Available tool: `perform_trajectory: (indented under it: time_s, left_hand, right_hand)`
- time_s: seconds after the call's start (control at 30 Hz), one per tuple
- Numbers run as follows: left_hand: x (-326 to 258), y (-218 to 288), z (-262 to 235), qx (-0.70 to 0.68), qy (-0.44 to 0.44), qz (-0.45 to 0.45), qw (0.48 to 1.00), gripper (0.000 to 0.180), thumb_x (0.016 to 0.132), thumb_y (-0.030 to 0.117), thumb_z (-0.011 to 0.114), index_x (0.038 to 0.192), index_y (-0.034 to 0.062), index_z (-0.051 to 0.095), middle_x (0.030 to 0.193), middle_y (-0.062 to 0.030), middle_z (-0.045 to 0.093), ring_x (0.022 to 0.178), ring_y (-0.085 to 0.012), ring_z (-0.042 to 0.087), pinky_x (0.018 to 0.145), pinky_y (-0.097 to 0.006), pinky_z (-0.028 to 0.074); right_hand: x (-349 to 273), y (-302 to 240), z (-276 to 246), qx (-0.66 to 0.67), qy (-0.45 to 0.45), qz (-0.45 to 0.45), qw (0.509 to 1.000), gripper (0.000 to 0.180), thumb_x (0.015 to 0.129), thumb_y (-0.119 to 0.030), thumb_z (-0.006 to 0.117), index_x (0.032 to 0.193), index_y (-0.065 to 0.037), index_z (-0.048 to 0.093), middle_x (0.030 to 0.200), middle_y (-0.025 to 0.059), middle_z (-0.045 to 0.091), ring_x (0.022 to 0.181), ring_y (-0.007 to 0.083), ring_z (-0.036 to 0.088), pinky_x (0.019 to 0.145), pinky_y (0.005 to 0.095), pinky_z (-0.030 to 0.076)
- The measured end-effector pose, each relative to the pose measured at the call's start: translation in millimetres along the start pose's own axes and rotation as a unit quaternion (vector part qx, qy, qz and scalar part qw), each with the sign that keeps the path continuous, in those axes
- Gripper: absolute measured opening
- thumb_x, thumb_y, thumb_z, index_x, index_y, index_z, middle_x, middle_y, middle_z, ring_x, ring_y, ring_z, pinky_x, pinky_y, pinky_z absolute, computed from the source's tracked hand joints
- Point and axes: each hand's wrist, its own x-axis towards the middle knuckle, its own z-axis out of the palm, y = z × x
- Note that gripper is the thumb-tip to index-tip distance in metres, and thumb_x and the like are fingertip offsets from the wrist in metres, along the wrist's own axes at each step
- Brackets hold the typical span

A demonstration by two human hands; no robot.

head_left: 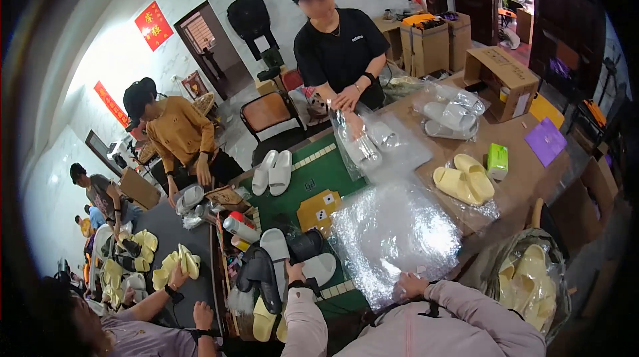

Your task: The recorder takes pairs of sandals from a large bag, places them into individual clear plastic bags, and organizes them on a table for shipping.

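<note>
My left hand point(294, 273) is at the near edge of the green mat, closed against the side of a light grey slipper point(273, 246). Part of its fingers is hidden. Just to its right lies another light grey slipper point(320, 268). Black slippers point(259, 277) are heaped on its left, with pale yellow slippers point(264, 320) below. My right hand point(411, 286) rests on the near edge of a shiny pile of clear plastic bags point(399, 237), its fingers curled on the top bag.
Across the table a person handles bagged slippers point(363, 147). Light grey slippers point(271, 174) stand on the green mat point(313, 170). Yellow slippers point(466, 180) and a green box point(497, 161) lie right. A sack of yellow slippers point(532, 284) stands near right. Co-workers handle slippers at left.
</note>
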Motion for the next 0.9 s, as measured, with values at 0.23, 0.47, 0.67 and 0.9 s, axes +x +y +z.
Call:
perform_trajectory:
  time_s: [0.23, 0.47, 0.67, 0.9]
  left_hand:
    - [-50.0, 72.2, 18.0, 0.035, 0.058, -0.072, 0.995, 0.036, 0.065, -0.003, 0.055, 0.1, 0.0062, 0.062, 0.093, -0.0172, 0.059, 0.094, -0.0282, 0.053, 0.083, -0.033, 0.043]
    - [57.6, 16.0, -52.2, 0.26, -0.048, -0.008, 0.964, 0.045, 0.078, 0.032, 0.058, 0.106, -0.0031, 0.056, 0.106, -0.0221, 0.057, 0.099, -0.0322, 0.053, 0.084, -0.038, 0.039]
    - [76.6, 12.6, -40.8, 0.492, 0.023, 0.054, 0.868, 0.062, 0.081, 0.052, 0.047, 0.112, -0.0019, 0.05, 0.103, -0.0213, 0.058, 0.101, -0.0316, 0.052, 0.085, -0.037, 0.038]
    - [66.0, 2.8, -39.9, 0.335, 0.03, 0.01, 0.942, 0.058, 0.08, 0.054, 0.045, 0.108, 0.0049, 0.057, 0.116, -0.0237, 0.051, 0.115, -0.0425, 0.04, 0.097, -0.049, 0.027]
  right_hand:
    - [-12.5, -3.7, -5.8, -0.055, 0.029, 0.009, 0.998, 0.059, 0.072, -0.036, 0.064, 0.123, -0.014, 0.043, 0.134, 0.0191, 0.027, 0.117, 0.0429, 0.032, 0.084, 0.0548, 0.041]
    - [-2.7, -15.5, -3.1, -0.062, 0.035, -0.015, 0.997, 0.059, 0.074, -0.036, 0.062, 0.125, -0.014, 0.041, 0.139, 0.0196, 0.021, 0.123, 0.0441, 0.025, 0.091, 0.0564, 0.036]
    - [-18.1, -11.5, -12.0, -0.037, 0.015, 0.032, 0.999, 0.057, 0.074, -0.036, 0.062, 0.124, -0.018, 0.041, 0.141, 0.0172, 0.019, 0.126, 0.044, 0.021, 0.089, 0.0621, 0.034]
    - [-14.8, -14.4, -9.1, -0.05, 0.013, 0.041, 0.998, 0.058, 0.072, -0.037, 0.064, 0.124, -0.021, 0.041, 0.138, 0.0169, 0.023, 0.125, 0.0436, 0.022, 0.086, 0.0637, 0.035]
